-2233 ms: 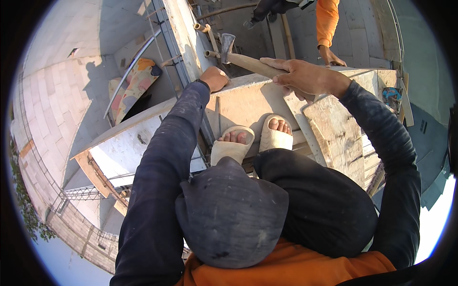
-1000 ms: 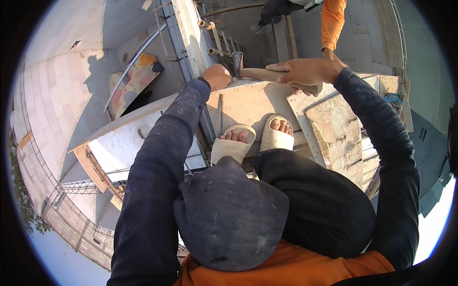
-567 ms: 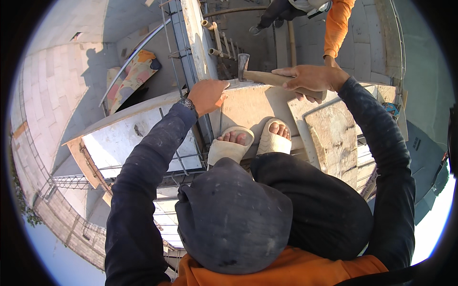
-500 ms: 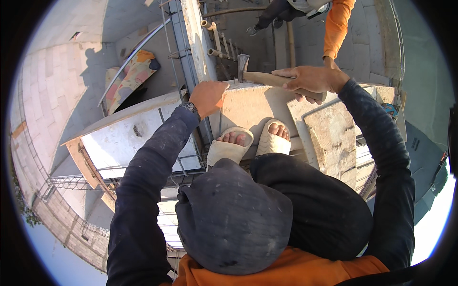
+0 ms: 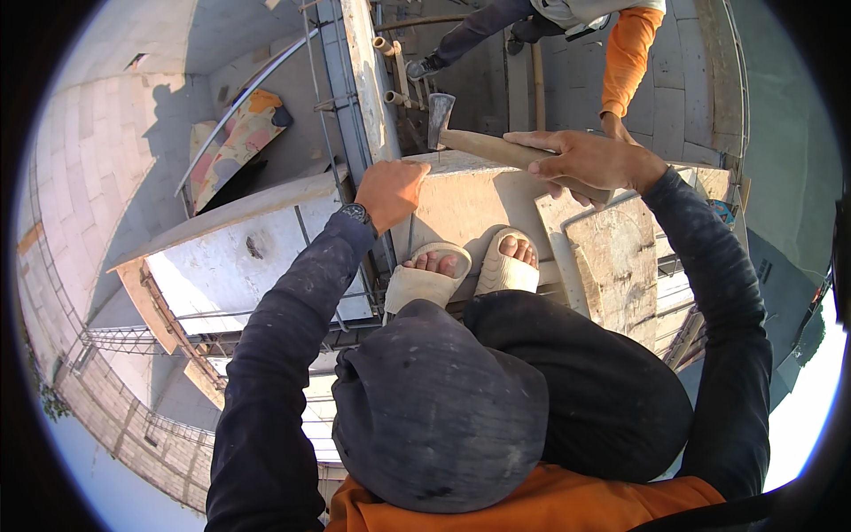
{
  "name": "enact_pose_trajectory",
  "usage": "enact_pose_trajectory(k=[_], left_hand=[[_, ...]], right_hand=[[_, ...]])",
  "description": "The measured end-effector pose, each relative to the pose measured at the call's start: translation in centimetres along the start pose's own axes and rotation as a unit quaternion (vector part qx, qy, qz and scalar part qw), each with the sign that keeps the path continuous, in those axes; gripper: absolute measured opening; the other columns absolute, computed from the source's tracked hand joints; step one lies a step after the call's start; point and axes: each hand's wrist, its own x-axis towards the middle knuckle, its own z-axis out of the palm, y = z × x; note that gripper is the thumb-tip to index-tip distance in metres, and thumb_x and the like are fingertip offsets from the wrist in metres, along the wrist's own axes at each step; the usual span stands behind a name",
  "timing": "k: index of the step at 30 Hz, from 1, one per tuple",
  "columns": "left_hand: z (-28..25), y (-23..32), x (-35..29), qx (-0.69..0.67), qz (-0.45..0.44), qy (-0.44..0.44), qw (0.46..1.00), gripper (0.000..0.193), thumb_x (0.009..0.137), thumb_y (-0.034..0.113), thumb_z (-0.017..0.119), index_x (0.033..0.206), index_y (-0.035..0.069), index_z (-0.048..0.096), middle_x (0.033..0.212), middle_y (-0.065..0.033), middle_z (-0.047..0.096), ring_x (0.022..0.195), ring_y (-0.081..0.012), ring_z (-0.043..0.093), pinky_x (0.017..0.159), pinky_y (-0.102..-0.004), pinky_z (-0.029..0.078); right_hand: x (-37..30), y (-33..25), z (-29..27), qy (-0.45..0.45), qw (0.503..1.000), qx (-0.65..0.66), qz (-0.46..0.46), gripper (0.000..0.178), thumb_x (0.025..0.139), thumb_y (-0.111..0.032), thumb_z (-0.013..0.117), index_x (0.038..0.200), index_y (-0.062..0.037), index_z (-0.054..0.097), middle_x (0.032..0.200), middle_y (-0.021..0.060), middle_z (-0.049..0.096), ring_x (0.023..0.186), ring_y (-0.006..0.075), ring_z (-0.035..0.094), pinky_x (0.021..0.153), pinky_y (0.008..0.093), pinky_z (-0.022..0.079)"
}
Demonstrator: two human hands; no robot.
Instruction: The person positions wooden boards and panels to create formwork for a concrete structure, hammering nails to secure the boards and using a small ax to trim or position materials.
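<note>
My right hand (image 5: 594, 164) is closed round the wooden handle of a hammer (image 5: 487, 149), its index finger stretched along the handle. The metal hammer head hangs just above the far edge of an upright plywood board (image 5: 474, 197). Below the head, a thin nail-like line (image 5: 439, 158) stands at that edge. At the board's left corner, my left hand (image 5: 390, 195), with a watch on its wrist, is curled over the edge; its fingertips are mostly hidden. My feet in pale sandals (image 5: 434, 270) rest near the board's base.
Steel bars and a tall timber post (image 5: 368, 80) rise beyond my left hand. A white-faced form panel (image 5: 248, 257) lies left, and a worn plywood piece (image 5: 616, 257) right. Below, a co-worker in an orange sleeve (image 5: 631, 62) reaches toward the boards, near a bamboo ladder (image 5: 403, 75).
The hammer head has lifted off the board's edge and shifted slightly left, baring the thin line beneath. My left hand stays at the corner. The co-worker's legs have come further into view.
</note>
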Motion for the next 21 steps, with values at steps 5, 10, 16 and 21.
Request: enact_pose_trajectory(k=[5, 10, 16, 21], left_hand=[[0.1, -0.2, -0.4, -0.009, -0.015, 0.002, 1.000, 0.028, 0.095, 0.017, 0.060, 0.113, 0.005, 0.077, 0.093, -0.0202, 0.076, 0.086, -0.0407, 0.073, 0.078, -0.0536, 0.057], [0.2, -0.1, -0.4, -0.006, 0.002, 0.035, 0.999, 0.028, 0.095, 0.017, 0.061, 0.115, 0.004, 0.077, 0.090, -0.0228, 0.074, 0.083, -0.0419, 0.073, 0.076, -0.0534, 0.057], [0.2, -0.3, -0.3, -0.006, -0.014, 0.009, 1.000, 0.028, 0.094, 0.017, 0.061, 0.115, 0.006, 0.077, 0.090, -0.0225, 0.075, 0.083, -0.0422, 0.072, 0.077, -0.0535, 0.057], [0.0, -0.3, -0.1, -0.001, -0.001, 0.011, 1.000, 0.028, 0.094, 0.016, 0.061, 0.114, 0.005, 0.076, 0.090, -0.0220, 0.075, 0.084, -0.0426, 0.072, 0.078, -0.0539, 0.057]], right_hand=[[-0.9, -1.9, 0.1, 0.118, 0.989, 0.075, -0.037, 0.070, 0.110, -0.031, 0.052, 0.172, -0.0134, 0.024, 0.078, 0.0066, 0.064, 0.051, 0.0141, 0.061, 0.049, 0.0298, 0.054], [-0.1, -1.2, 0.1, -0.011, 0.999, -0.045, 0.005, 0.066, 0.113, -0.035, 0.048, 0.172, -0.0181, 0.023, 0.077, 0.0028, 0.061, 0.052, 0.0133, 0.063, 0.050, 0.0276, 0.057], [-0.6, -2.0, 0.0, 0.114, 0.990, 0.082, -0.034, 0.069, 0.111, -0.029, 0.050, 0.172, -0.0154, 0.022, 0.078, 0.0064, 0.062, 0.055, 0.0181, 0.065, 0.050, 0.0322, 0.056], [0.3, 0.6, 0.8, 0.045, 0.999, 0.009, -0.007, 0.067, 0.113, -0.033, 0.049, 0.172, -0.0171, 0.021, 0.077, 0.0043, 0.059, 0.055, 0.0153, 0.064, 0.047, 0.0303, 0.057]])
